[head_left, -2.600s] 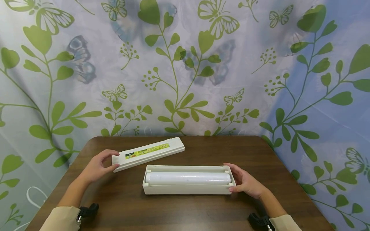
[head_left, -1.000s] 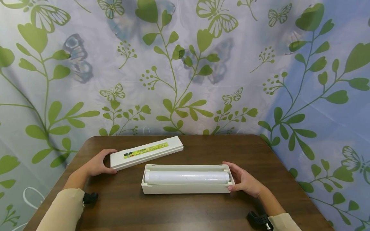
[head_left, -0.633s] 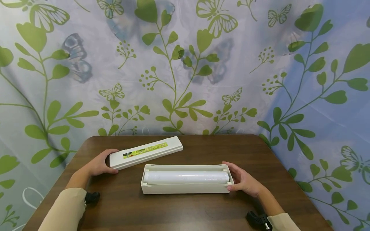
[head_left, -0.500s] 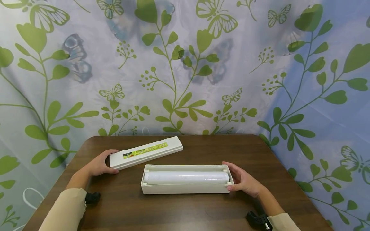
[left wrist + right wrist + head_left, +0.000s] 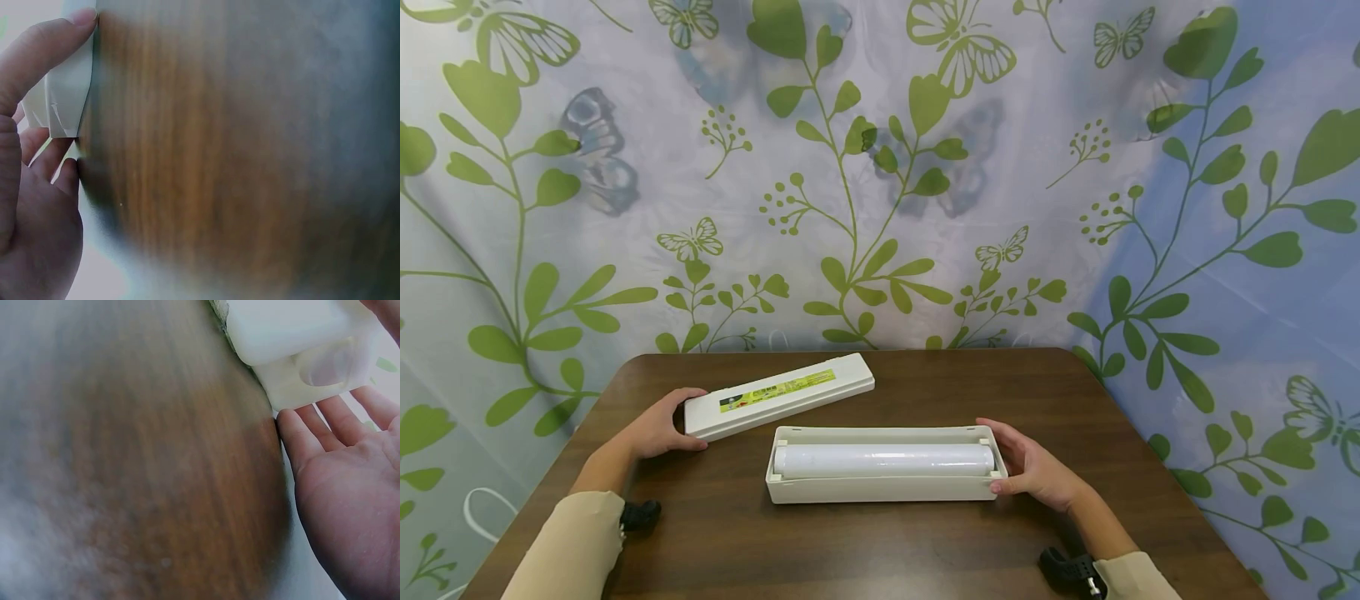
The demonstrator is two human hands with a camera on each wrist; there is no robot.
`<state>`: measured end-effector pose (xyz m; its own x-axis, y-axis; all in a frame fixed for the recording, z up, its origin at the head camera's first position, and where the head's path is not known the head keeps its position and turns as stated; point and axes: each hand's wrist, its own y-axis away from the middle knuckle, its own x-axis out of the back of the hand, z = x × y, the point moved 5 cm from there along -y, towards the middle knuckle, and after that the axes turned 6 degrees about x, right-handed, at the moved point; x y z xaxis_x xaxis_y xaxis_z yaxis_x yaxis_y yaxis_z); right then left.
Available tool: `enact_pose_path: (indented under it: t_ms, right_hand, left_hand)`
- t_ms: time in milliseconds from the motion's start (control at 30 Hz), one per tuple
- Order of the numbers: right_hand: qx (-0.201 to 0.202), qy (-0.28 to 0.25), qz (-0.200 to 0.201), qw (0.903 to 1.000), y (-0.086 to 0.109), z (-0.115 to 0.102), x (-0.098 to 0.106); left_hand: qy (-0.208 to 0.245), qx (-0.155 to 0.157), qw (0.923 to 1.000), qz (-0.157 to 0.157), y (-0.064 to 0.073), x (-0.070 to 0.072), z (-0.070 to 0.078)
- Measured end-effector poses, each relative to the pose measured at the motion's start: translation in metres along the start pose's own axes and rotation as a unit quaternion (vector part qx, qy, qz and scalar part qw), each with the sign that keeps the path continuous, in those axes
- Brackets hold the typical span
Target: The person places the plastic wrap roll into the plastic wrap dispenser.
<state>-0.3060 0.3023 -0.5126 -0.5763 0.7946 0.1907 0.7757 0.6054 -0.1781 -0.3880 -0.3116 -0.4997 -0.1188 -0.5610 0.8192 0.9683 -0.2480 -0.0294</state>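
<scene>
At the left of the head view, my left hand (image 5: 660,425) holds the left end of a long white lid (image 5: 778,398) with a yellow-green label. Its thumb is on the near side, its fingers on the far side; the left wrist view shows the lid's end (image 5: 67,100) between them. The lid lies at a slant, label up. In front of it stands an open white box (image 5: 883,490) with a shiny white cling film roll (image 5: 883,460) lying lengthwise inside. My right hand (image 5: 1037,471) grips the box's right end, thumb at the near corner, fingers along the far side.
Both things are on a brown wooden table (image 5: 820,550) with rounded back corners. A curtain (image 5: 880,167) with leaves and butterflies hangs right behind it. Black straps (image 5: 1070,571) sit at both wrists. A white cable (image 5: 475,517) shows beyond the table's left edge.
Since the earliest frame, my left hand has come further round the lid's end, its thumb now along the near side. Over the last half second, hands, lid and box stay still.
</scene>
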Motion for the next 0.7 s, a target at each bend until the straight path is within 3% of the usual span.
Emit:
enact_pose_path:
  t_ms: [333, 700]
  right_hand:
    - [0.008, -0.002, -0.004, 1.0, -0.0009, -0.0023, 0.0001]
    - [-0.009, -0.008, 0.001, 0.9999, -0.0001, 0.0, 0.0005]
  left_hand:
    - [-0.002, 0.005, 1.0, 0.002, -0.0001, 0.0005, 0.0006]
    - [0.001, 0.0, 1.0, 0.009, 0.003, 0.0005, 0.0011]
